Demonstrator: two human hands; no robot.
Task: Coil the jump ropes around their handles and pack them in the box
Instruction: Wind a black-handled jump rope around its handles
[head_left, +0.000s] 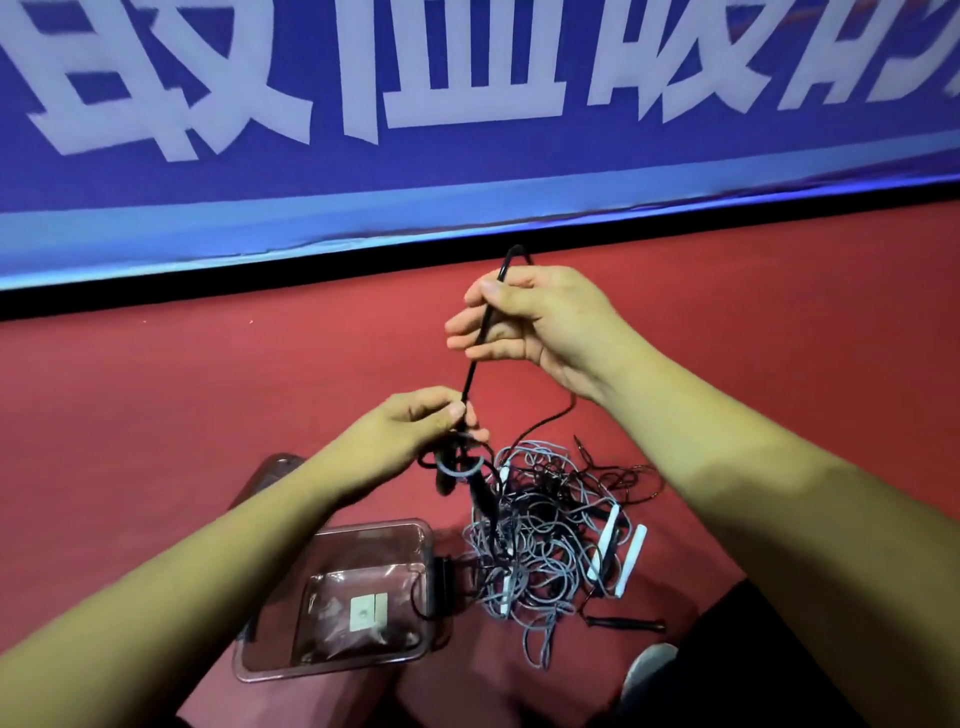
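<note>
1. Above the tangle, held in the air, a straight stretch of the black rope (480, 343) runs steeply up and slightly right between my two hands. Whether this stiff length is a slim handle or taut cord, I cannot tell.
2. The right grip (524, 322) is clenched around the upper part. The cord bends over just above it and trails down towards the pile.
3. The left grip (415, 423) pinches the lower end between thumb and fingers, and a small knot of black and grey loops hangs just below it.
4. As I judge it, the long axis points from the left grip up to the right. Any winding would turn about that line, with the left hand nearer the loose loops.
5. Below the hands, the tangle (550, 530) of grey and black ropes lies on the red floor (156, 415), with white handles (609, 538) on its right side.
6. The clear box (374, 526) sits just left of the pile, under my left forearm, and holds no coiled rope yet.
7. A blue banner (467, 171) stands beyond.
</note>
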